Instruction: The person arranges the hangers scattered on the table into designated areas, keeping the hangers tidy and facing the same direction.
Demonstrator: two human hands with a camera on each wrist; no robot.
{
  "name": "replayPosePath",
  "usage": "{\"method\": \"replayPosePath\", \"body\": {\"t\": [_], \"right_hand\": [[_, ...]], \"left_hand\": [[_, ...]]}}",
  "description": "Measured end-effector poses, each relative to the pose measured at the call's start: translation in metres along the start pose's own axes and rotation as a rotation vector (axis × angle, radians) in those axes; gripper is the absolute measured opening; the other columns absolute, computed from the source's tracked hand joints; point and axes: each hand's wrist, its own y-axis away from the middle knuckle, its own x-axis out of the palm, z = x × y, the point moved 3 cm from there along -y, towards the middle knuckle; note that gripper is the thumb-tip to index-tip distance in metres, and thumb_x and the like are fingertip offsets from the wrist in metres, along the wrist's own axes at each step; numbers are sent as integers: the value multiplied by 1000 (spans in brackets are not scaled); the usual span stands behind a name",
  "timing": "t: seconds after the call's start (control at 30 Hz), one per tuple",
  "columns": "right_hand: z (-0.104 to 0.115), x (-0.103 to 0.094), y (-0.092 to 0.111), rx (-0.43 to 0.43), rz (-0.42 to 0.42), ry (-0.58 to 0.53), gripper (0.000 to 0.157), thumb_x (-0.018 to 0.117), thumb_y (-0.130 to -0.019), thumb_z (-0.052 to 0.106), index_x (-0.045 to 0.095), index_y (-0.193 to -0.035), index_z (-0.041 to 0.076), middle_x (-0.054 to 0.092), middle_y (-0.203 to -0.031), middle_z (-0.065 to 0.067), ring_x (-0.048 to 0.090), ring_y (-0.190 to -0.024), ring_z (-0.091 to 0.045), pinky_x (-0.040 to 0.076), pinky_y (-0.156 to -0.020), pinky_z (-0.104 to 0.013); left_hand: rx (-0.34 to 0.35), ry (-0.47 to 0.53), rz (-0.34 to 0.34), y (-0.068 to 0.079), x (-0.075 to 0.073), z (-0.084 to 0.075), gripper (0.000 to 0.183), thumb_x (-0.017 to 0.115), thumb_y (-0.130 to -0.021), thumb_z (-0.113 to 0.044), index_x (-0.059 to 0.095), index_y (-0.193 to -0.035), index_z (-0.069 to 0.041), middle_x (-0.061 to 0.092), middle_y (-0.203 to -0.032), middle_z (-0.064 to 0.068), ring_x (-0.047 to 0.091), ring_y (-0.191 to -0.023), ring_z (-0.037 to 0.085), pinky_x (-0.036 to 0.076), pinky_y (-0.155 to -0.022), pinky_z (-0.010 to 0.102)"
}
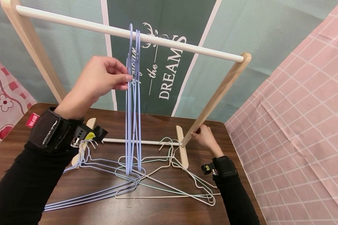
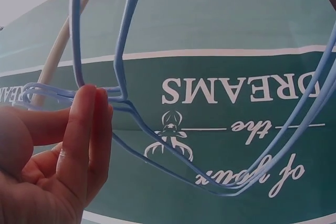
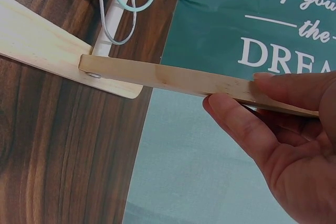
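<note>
Several light blue hangers [image 1: 128,125] hang by their hooks from the white rail [image 1: 73,22] of a wood-framed rack. My left hand [image 1: 94,76] pinches one between thumb and fingers, just below the hook. Up close in the left wrist view, the fingertips of that hand [image 2: 73,156] press together at the neck of the blue hangers [image 2: 75,24]. Low on the rack's right upright [image 1: 217,101], my right hand [image 1: 205,137] holds the wood. The right wrist view has its thumb and fingers on either side of the wooden post [image 3: 173,80].
On the brown table [image 1: 95,215] lie more blue hangers [image 1: 84,197] at left, with white hangers [image 1: 163,197] and a mint one overlapping toward the right. A white lower bar [image 1: 152,142] joins the rack's wooden feet [image 1: 182,150]. Printed cloth hangs behind; pink checked cloth [image 1: 298,125] hangs at right.
</note>
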Motion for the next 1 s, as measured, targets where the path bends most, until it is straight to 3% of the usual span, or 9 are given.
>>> {"method": "replayPosePath", "body": {"t": [0.27, 1.0], "right_hand": [[1, 0, 0, -13, 7, -1, 22, 61, -86, 2, 56, -102, -10, 60, -87, -23, 60, -71, -26, 46, -56, -32], [2, -1, 1, -18, 8, 1, 22, 61, -85, 2, 55, -102, -11, 60, -86, -23, 61, -70, -27, 47, -56, -32]], "left_hand": [[17, -51, -14, 0, 2, 4, 20, 65, -84, -4, 58, -97, 10, 61, -68, 0, 60, -56, 4, 51, -59, 20], [-4, -77, -11, 4, 0, 6, 25, 63, -85, -1, 55, -106, 8, 61, -75, 4, 62, -61, 6, 51, -63, 21]]}}
